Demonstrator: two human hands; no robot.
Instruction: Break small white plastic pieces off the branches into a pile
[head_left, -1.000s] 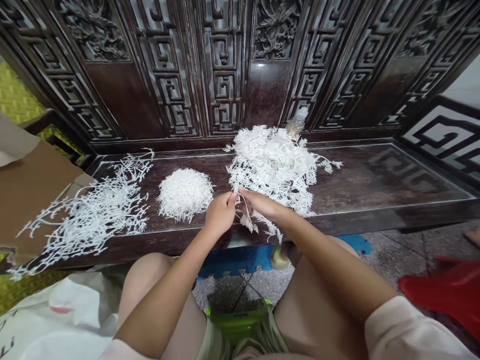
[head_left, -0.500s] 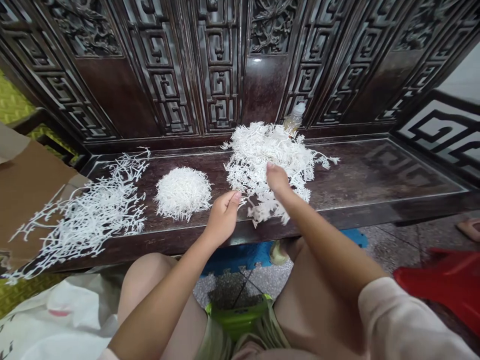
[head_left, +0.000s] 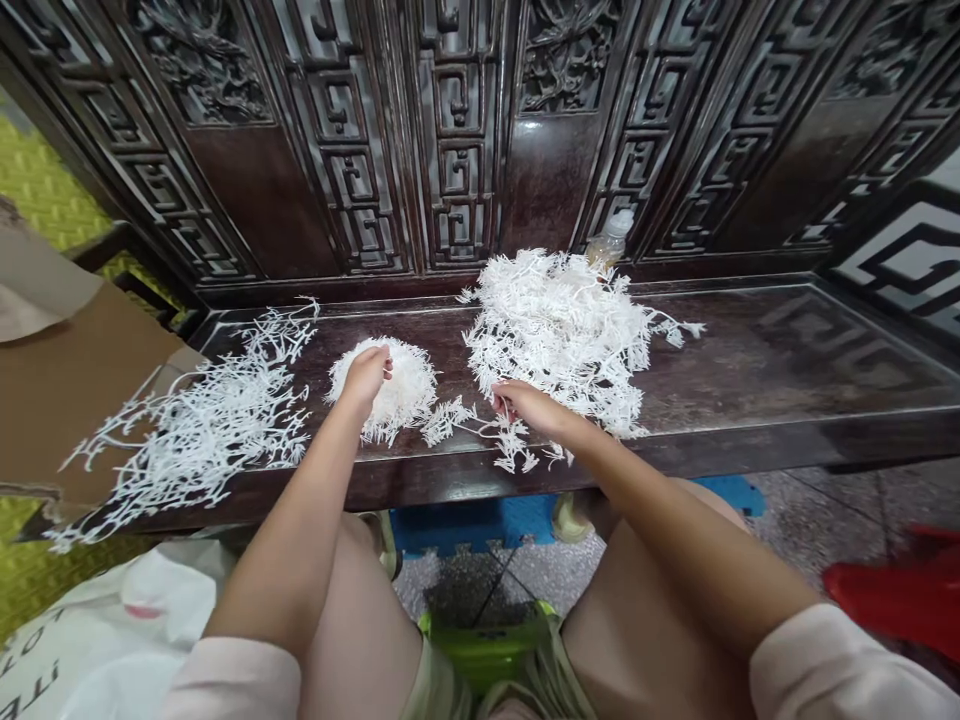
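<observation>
White sprig bundle [head_left: 405,392] is being held steady by the pressing left hand [head_left: 365,378], while the right hand [head_left: 521,407] is pinching a loose sprig [head_left: 448,424].

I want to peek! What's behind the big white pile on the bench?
A plastic bottle sits behind the big white pile, by the carved dark wood panel. The pile hides the bottle's bottom.

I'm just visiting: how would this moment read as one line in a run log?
left hand: on round mound of white sprigs | right hand: touching loose white sprig | surface: dark wooden bench
</observation>
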